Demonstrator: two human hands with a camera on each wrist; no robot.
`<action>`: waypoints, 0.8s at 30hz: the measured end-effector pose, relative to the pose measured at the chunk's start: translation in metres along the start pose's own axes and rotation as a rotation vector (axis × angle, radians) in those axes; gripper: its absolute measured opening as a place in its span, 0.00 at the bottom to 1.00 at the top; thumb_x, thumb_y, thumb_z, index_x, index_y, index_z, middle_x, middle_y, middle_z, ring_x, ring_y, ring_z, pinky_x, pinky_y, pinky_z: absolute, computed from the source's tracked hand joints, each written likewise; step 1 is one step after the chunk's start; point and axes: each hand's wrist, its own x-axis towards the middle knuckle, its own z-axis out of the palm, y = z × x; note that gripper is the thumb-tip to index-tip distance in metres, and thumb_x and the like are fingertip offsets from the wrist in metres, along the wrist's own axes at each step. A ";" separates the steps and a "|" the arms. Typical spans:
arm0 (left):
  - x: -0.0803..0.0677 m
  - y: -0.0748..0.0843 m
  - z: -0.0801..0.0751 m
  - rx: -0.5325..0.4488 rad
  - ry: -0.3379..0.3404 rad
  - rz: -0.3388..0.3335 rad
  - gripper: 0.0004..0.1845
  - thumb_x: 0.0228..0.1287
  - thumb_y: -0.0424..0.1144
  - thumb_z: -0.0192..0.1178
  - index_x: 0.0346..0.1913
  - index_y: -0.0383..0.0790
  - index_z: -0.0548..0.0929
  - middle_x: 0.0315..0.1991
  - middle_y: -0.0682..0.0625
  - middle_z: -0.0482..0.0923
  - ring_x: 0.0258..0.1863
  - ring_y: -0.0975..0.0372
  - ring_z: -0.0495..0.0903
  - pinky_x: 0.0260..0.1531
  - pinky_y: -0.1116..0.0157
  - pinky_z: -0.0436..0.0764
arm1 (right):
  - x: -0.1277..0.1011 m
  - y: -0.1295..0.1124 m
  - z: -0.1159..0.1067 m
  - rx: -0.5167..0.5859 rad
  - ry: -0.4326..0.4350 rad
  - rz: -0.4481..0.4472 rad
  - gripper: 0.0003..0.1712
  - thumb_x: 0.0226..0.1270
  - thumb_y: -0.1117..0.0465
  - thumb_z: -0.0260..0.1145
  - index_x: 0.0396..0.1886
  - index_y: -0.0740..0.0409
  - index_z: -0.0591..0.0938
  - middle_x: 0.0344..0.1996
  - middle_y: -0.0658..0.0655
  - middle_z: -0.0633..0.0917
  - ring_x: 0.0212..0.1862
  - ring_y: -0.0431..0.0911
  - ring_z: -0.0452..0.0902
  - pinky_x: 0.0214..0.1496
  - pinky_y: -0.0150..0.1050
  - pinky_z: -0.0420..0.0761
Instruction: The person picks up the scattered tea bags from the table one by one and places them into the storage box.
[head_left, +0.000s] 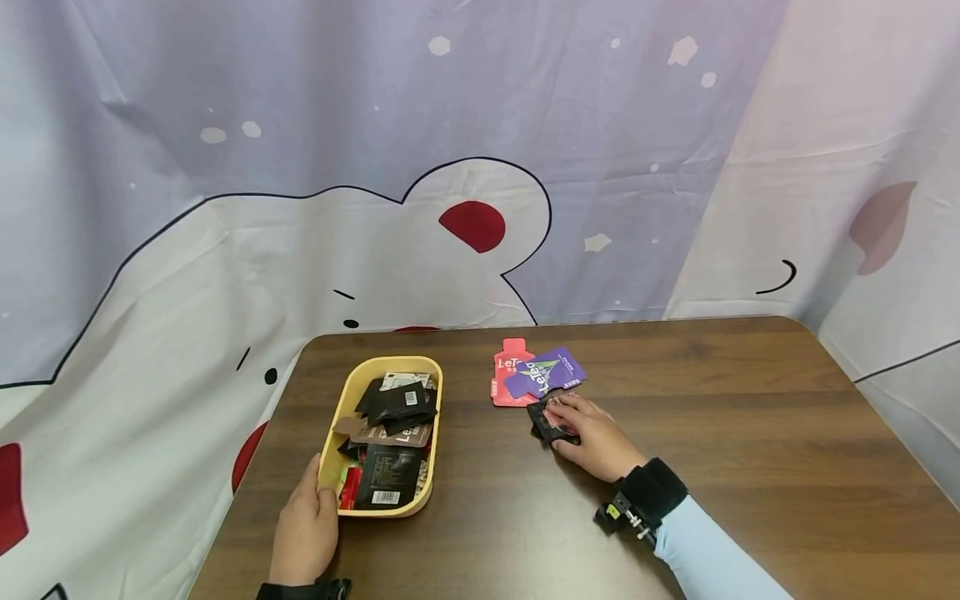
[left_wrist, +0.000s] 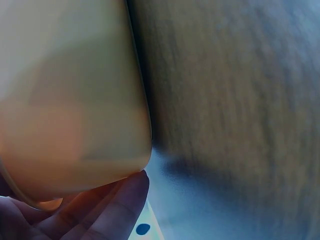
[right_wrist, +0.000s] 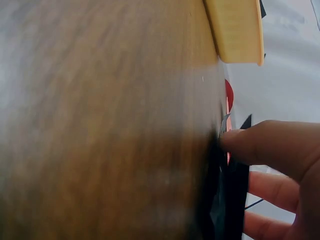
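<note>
At the near left corner of a yellow plastic basket [head_left: 437, 485], my left hand [head_left: 306, 533] grips the rim, thumb on top and fingers along the outer wall. The left wrist view shows those fingers against the basket's smooth side [left_wrist: 75, 105]. Black flat packets, a brown card and a red item fill the basket. My right hand [head_left: 598, 440] holds a black packet [head_left: 538, 417] by its edges, low over the table. In the right wrist view the thumb [right_wrist: 260, 144] presses one side of the dark packet [right_wrist: 238, 200], fingers on the other; another dark packet lies beneath.
Just beyond the right hand, a purple card [head_left: 562, 369] overlaps a pink-red card [head_left: 510, 393] on the brown wooden table [head_left: 750, 400]. A patterned curtain [head_left: 615, 167] hangs behind the table's far edge. Each wrist wears a black strap.
</note>
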 end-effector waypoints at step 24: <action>0.002 0.001 0.001 -0.001 -0.006 -0.020 0.31 0.77 0.34 0.36 0.80 0.30 0.50 0.68 0.24 0.67 0.63 0.33 0.74 0.59 0.35 0.75 | 0.002 0.005 -0.005 0.022 0.092 0.003 0.22 0.70 0.67 0.59 0.62 0.54 0.83 0.61 0.60 0.84 0.65 0.59 0.77 0.69 0.63 0.70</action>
